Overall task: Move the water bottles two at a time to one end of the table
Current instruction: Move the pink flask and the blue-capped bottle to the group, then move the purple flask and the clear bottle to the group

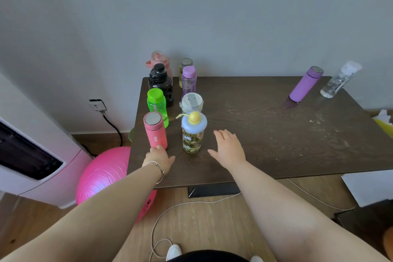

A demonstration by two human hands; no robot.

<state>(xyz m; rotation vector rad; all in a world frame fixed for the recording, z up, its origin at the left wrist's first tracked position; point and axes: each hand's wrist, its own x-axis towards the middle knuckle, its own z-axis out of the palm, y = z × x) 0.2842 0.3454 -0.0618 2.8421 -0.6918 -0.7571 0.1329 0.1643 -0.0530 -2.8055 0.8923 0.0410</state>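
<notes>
Several bottles stand in two rows at the left end of the dark wooden table (265, 134). Nearest me are a pink flask (155, 131) and a clear bottle with a blue lid and yellow knob (193, 134). My left hand (160, 158) is open just below the pink flask's base, fingertips touching or almost touching it. My right hand (228, 149) hovers open, to the right of the blue-lidded bottle and apart from it. At the far right end stand a purple flask (305, 85) and a clear bottle with a white cap (339, 82).
Behind the front pair stand a green bottle (156, 105), a white-lidded bottle (192, 103), a black bottle (160, 84), a purple-capped bottle (188, 80) and others. A pink ball (106, 174) lies left of the table beside a white appliance (32, 155). Cables run across the floor.
</notes>
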